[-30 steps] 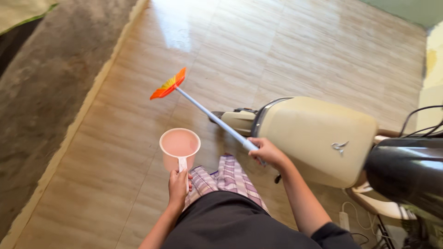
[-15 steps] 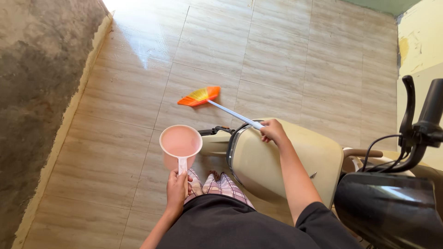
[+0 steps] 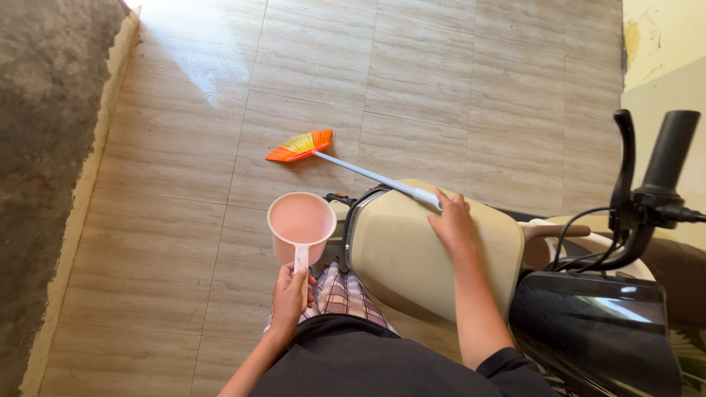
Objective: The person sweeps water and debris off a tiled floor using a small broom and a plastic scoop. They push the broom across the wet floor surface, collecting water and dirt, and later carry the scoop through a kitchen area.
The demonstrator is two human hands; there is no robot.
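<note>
Left hand (image 3: 289, 296) closed round pink water scoop (image 3: 301, 220) handle: light, rigid, spill-prone, keep level. Right hand (image 3: 450, 220) wrapped round broom (image 3: 346, 163) handle; bristles at 11 o'clock.

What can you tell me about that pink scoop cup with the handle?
The pink scoop cup is a round, open dipper that looks like pale pink plastic. A flat, lighter handle sticks out from its rim toward the person. The left hand grips that handle and holds the cup level in the air above the tiled floor, just left of the cream scooter front. The inside looks evenly pink; whether it holds water cannot be told. Only the hand touches it.
</note>
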